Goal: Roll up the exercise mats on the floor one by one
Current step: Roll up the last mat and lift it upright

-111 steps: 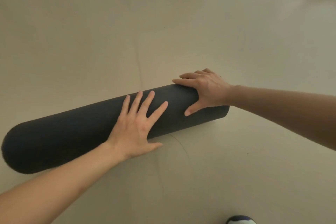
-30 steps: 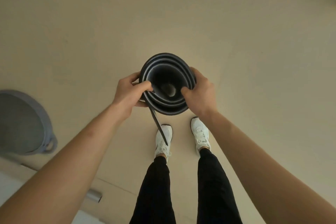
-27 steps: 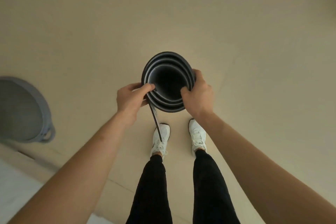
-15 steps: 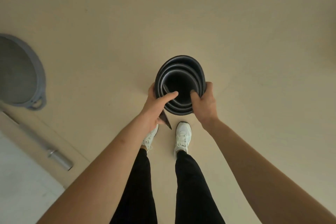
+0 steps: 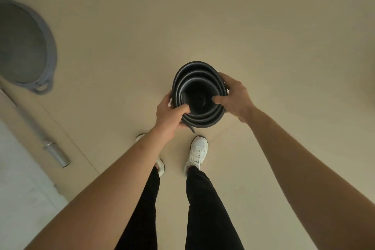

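The rolled-up black exercise mat [image 5: 197, 79] stands on end in front of me, and I look down into its spiral top. My left hand [image 5: 169, 114] grips its left rim, thumb hooked inside the coil, with the mat's loose outer edge poking out just below it. My right hand [image 5: 235, 95] grips the right rim, thumb over the inner layers and fingers wrapped round the outside. The mat's lower end is hidden from view.
My legs in black trousers and white shoes [image 5: 196, 151] stand just behind the mat on the beige floor. A grey round tub [image 5: 47, 50] sits at the far left. A metal tube [image 5: 54, 153] lies along a floor edge at lower left.
The mat lay on the floor under my flat hands; now it is upright, held by both hands. In the last second the mat and hands shifted right in view, and the tub drew nearer at the left.
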A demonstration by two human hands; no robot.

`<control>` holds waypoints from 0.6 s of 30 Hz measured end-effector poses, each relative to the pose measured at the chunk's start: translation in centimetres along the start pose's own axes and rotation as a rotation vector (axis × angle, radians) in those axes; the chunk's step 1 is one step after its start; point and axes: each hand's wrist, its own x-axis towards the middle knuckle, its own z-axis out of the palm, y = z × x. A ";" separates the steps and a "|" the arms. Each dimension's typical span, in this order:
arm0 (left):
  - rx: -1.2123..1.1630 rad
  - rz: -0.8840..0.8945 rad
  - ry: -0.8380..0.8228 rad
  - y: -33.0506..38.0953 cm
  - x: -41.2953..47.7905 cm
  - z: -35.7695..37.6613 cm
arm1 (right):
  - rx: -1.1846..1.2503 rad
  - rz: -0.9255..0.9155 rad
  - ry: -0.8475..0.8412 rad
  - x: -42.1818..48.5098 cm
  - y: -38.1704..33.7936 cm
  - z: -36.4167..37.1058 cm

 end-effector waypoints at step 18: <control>-0.380 -0.016 0.180 -8.6 -9.7 -26.2 | -0.480 -0.169 -0.307 -9.0 -12.7 24.8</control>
